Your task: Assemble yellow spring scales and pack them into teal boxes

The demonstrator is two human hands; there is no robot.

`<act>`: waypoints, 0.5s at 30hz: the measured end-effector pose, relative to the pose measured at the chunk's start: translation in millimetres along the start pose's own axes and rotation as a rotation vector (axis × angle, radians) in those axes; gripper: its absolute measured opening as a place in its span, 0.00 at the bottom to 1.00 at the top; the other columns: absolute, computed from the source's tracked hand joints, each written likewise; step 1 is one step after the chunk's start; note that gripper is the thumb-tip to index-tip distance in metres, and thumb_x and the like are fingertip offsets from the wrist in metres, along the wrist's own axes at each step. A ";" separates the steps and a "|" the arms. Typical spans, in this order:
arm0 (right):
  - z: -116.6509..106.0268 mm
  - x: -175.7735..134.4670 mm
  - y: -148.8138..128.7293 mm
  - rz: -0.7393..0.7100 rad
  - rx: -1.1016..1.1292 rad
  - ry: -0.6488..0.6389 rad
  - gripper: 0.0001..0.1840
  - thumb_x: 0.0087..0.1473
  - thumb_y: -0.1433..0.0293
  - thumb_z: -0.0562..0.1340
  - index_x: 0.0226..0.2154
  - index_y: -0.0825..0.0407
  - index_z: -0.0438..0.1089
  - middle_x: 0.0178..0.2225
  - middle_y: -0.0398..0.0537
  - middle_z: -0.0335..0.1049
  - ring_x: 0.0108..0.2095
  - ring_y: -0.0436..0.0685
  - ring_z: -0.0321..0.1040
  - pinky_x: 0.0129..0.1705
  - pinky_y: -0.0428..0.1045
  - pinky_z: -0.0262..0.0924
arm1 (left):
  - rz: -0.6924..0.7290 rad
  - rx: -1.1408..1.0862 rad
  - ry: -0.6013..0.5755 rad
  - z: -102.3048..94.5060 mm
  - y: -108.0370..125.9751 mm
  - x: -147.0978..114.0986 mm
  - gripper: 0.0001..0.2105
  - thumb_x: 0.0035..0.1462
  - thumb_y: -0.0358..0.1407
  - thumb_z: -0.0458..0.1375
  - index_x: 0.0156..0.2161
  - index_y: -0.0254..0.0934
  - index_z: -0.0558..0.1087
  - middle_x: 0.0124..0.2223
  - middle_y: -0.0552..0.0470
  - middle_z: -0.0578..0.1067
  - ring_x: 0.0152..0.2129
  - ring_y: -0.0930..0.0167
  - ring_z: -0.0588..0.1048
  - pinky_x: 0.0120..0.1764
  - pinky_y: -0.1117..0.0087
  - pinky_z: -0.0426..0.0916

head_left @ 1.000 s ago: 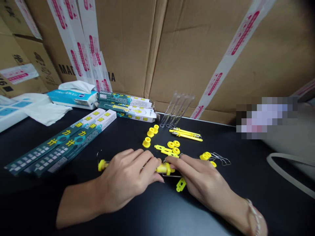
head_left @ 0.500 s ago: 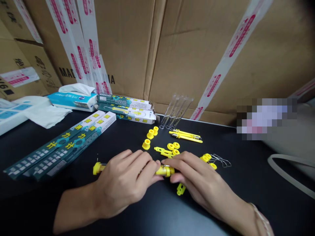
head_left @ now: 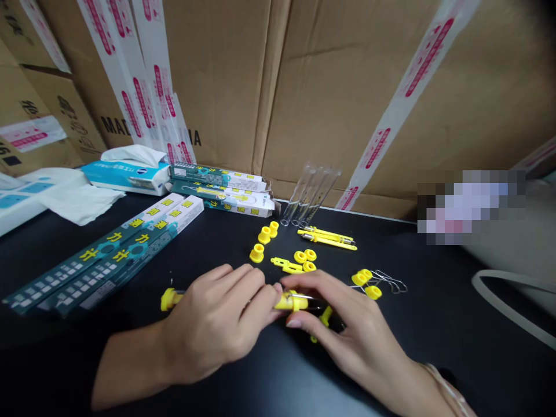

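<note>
A tube-shaped spring scale (head_left: 171,299) with yellow ends lies crosswise in front of me. My left hand (head_left: 228,315) is wrapped around its middle and hides most of the tube. At its right end, beside a yellow collar (head_left: 297,303) and a thin metal hook, my right hand (head_left: 343,315) curls loosely, fingertips above and thumb below. Whether the thumb presses on it is hard to see. Beyond the hands lie flat yellow slotted pieces (head_left: 284,264), yellow rings (head_left: 300,256) and yellow flanged caps (head_left: 257,253). Another yellow piece (head_left: 325,315) is partly hidden behind my right hand.
Clear tubes (head_left: 299,202) lean against the cardboard (head_left: 347,104). Yellow rods with springs (head_left: 328,238) lie in front of them. Metal hooks with yellow caps (head_left: 373,292) are at the right. Printed long boxes (head_left: 130,255), a tissue pack (head_left: 125,175) and a power strip (head_left: 30,194) stand left.
My right thumb and fingers have spread apart at the scale's right end, showing more of the collar and hook. My left hand keeps its grip, almost unmoved.
</note>
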State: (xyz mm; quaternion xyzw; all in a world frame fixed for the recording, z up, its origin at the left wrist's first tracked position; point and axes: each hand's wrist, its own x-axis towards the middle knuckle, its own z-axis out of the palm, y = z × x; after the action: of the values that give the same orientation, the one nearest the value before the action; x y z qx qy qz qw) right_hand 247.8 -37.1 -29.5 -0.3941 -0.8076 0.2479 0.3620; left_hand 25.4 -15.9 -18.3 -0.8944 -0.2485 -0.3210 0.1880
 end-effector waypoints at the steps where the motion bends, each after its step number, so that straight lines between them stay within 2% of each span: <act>1: 1.0 -0.7 1.6 0.042 0.032 0.030 0.16 0.63 0.65 0.67 0.52 0.42 0.69 0.47 0.41 0.77 0.44 0.53 0.76 0.48 0.45 0.69 | -0.007 -0.004 0.003 0.4 -0.7 0.1 0.12 0.69 0.30 0.56 0.31 0.35 0.72 0.24 0.55 0.72 0.20 0.70 0.69 0.25 0.64 0.57; 4: 3.5 -1.9 3.6 0.160 0.110 0.083 0.13 0.60 0.63 0.70 0.48 0.39 0.73 0.46 0.37 0.79 0.44 0.52 0.78 0.46 0.43 0.70 | -0.024 -0.021 -0.006 1.4 -2.0 0.1 0.13 0.71 0.32 0.55 0.32 0.35 0.73 0.24 0.55 0.71 0.20 0.70 0.68 0.25 0.64 0.57; 7: 5.1 -0.9 -0.7 0.215 0.116 0.076 0.10 0.59 0.63 0.70 0.45 0.40 0.75 0.42 0.37 0.81 0.40 0.52 0.79 0.44 0.43 0.71 | -0.026 -0.027 -0.008 1.6 -1.9 0.1 0.13 0.70 0.31 0.55 0.31 0.35 0.73 0.24 0.56 0.71 0.21 0.70 0.68 0.25 0.64 0.57; 11: 7.4 1.2 -11.1 0.138 0.014 0.115 0.05 0.63 0.68 0.65 0.43 0.45 0.74 0.38 0.38 0.81 0.34 0.49 0.78 0.43 0.41 0.70 | -0.013 -0.024 -0.004 0.3 -0.8 1.4 0.14 0.71 0.32 0.54 0.32 0.34 0.73 0.25 0.55 0.71 0.20 0.70 0.68 0.25 0.64 0.57; 15: 8.9 1.4 -17.0 0.083 -0.024 0.145 0.05 0.65 0.71 0.62 0.42 0.48 0.74 0.37 0.40 0.81 0.32 0.48 0.78 0.41 0.39 0.70 | 0.008 -0.011 0.016 -1.0 -0.4 2.5 0.12 0.69 0.30 0.56 0.31 0.34 0.72 0.24 0.55 0.71 0.20 0.70 0.69 0.24 0.65 0.57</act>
State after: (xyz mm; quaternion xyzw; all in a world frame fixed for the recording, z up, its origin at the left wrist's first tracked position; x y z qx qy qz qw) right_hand 232.5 -46.6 -22.8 -0.4485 -0.7651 0.2238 0.4043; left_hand 26.4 -15.3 -15.9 -0.8937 -0.2418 -0.3289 0.1863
